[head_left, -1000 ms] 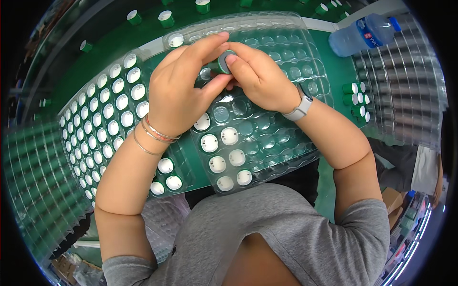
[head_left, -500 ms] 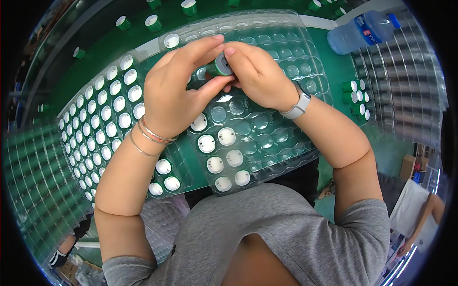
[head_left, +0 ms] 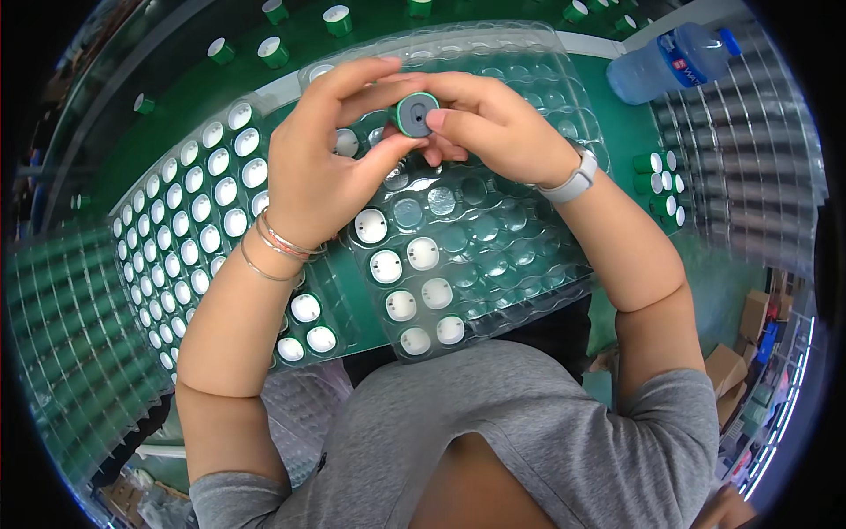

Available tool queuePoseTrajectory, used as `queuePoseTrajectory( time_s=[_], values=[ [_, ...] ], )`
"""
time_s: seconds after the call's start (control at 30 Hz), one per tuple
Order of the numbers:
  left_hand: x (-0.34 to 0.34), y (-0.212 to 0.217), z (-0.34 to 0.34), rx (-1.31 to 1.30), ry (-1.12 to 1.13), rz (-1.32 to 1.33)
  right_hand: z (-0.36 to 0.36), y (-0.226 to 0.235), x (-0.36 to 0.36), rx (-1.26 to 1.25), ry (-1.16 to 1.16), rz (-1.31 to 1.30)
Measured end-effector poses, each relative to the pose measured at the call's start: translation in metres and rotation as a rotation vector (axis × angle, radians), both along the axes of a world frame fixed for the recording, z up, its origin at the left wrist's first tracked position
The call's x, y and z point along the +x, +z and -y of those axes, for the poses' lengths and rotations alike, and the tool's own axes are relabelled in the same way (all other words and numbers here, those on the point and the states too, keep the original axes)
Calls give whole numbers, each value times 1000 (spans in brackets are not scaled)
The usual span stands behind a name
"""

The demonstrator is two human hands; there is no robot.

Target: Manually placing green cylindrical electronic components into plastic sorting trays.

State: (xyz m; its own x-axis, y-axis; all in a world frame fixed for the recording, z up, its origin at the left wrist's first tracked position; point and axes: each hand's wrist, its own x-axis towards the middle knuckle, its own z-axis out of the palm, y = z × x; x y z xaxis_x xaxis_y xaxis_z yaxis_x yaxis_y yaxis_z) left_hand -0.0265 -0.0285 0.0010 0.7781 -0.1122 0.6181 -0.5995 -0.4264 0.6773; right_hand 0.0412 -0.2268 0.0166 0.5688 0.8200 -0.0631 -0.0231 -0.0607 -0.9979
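Between both hands, over the far part of a clear plastic tray [head_left: 564,256], is a small green cylinder with a dark grey round end [head_left: 412,116]. My left hand [head_left: 310,163] curls about its left side, thumb at its lower edge. My right hand [head_left: 507,128] pinches it from the right, with the thumb against the grey face and the fingers bent behind. White round pieces [head_left: 386,266] sit in the tray's left pockets, while many other pockets hold nothing. Further left, a second clear tray carries rows of white-topped pieces [head_left: 201,208].
Green cups with white tops [head_left: 273,51] stand along the far side. More of them lie grouped [head_left: 656,183] at the right. A water bottle [head_left: 674,62] lies at the far right, beside stacked clear trays [head_left: 740,159]. Cardboard boxes [head_left: 727,370] are at the lower right.
The cylinder has turned so its grey end shows more fully. My right hand has shifted slightly right, its thumb now on that face. The person at the right edge has moved lower.
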Motion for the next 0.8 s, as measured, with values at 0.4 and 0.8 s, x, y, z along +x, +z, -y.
queuePoseTrajectory(
  time_s=[0.4, 0.8],
  values=[
    [-3, 4, 1, 136, 26, 76, -8, -9, -5, 44, -44, 36],
    [5, -8, -6, -164, -107, -129, 8, -9, 16, 89, 139, -16]
  ],
)
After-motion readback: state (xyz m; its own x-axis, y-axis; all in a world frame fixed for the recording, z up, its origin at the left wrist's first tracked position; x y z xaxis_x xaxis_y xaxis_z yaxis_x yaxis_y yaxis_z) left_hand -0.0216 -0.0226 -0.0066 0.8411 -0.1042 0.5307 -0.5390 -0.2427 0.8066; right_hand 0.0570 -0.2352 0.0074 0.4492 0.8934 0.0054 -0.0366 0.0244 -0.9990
